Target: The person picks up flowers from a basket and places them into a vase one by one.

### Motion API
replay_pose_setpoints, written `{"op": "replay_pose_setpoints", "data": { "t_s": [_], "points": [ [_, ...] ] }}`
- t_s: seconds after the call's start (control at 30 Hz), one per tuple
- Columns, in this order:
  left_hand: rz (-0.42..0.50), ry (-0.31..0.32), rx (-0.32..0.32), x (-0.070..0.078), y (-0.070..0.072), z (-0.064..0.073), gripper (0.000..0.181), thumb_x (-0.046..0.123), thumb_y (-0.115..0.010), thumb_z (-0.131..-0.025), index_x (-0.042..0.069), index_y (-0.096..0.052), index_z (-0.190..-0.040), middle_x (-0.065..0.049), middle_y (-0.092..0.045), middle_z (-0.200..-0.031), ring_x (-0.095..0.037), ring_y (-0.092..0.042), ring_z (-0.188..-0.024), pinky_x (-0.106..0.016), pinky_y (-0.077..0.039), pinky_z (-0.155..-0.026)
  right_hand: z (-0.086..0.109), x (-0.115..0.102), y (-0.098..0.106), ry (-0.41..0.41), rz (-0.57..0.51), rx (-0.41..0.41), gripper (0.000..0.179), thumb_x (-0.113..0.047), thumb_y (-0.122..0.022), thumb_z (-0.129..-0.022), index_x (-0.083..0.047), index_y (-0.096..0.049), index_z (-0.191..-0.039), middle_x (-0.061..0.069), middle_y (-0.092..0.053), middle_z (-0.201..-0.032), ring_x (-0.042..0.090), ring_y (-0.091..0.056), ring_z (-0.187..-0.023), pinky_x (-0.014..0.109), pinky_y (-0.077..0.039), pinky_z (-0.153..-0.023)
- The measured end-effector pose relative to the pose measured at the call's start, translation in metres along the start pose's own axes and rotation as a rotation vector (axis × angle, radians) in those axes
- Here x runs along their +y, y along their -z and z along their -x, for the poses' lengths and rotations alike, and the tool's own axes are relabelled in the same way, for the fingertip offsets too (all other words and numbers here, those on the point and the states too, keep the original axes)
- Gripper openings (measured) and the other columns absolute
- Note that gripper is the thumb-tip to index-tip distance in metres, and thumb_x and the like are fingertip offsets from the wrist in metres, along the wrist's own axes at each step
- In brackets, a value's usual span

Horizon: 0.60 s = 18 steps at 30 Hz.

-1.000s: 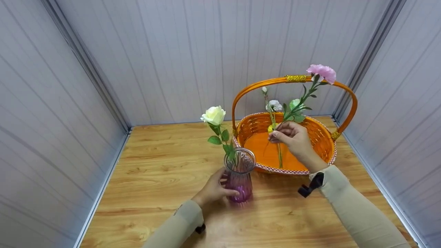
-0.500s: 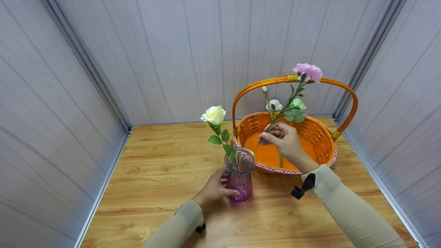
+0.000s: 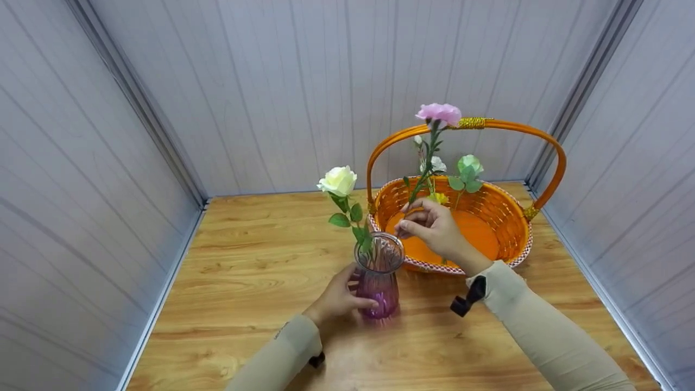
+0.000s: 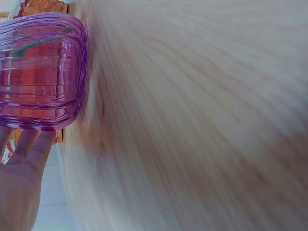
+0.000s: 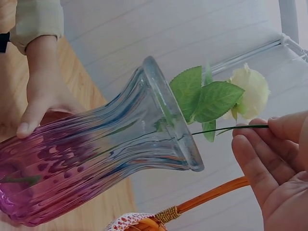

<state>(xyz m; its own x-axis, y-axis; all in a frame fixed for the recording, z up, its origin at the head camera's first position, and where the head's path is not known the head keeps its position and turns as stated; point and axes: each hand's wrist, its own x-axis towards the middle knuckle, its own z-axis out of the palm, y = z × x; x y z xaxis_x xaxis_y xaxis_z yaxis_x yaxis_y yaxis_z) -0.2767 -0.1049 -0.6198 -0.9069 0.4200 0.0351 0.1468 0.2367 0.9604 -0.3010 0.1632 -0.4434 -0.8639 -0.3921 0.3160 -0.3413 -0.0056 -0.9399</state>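
My left hand grips the lower part of a glass vase, clear at the flared mouth and purple toward the base. The vase stands upright on the wooden table. A cream rose with green leaves leans out of it to the left. Between thumb and fingers, my right hand pinches the stem of a pink carnation, bloom upward. In the right wrist view the thin green stem runs from the fingertips to the vase mouth, its lower end overlapping the glass.
An orange woven basket with a tall arched handle stands just right of the vase. White flowers, a yellow flower and a pale green rose stick up from it. Panelled walls enclose the table.
My right hand has carried the pink carnation left, from over the basket to beside the vase mouth, and the stem is more upright. My left hand and the vase have stayed still.
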Motion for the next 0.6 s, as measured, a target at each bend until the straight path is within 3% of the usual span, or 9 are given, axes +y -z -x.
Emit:
{"op": "replay_pose_setpoints", "data": {
  "t_s": [0.37,0.6],
  "points": [
    [0.024,0.000,0.009,-0.001,-0.002,0.000,0.093,0.025,-0.101,-0.077,0.022,-0.052,-0.156,-0.013,-0.060,-0.144,-0.038,-0.064,-0.135,-0.054,-0.058,-0.115,-0.005,0.004,-0.010,-0.005,0.073,-0.101,0.012,-0.005,-0.055,-0.112,0.006,-0.061,-0.113,0.035,-0.075,-0.100,0.019,-0.080,-0.084,0.035,-0.071,-0.081],
    [0.029,-0.005,0.008,-0.001,-0.002,0.000,0.094,0.025,-0.101,-0.077,0.024,-0.051,-0.156,-0.012,-0.060,-0.144,-0.040,-0.063,-0.136,-0.054,-0.057,-0.115,-0.006,0.008,-0.015,0.005,0.230,-0.089,0.015,-0.007,-0.060,-0.111,0.006,-0.067,-0.110,0.025,-0.074,-0.095,0.014,-0.071,-0.079,0.024,-0.066,-0.075]
  ]
}}
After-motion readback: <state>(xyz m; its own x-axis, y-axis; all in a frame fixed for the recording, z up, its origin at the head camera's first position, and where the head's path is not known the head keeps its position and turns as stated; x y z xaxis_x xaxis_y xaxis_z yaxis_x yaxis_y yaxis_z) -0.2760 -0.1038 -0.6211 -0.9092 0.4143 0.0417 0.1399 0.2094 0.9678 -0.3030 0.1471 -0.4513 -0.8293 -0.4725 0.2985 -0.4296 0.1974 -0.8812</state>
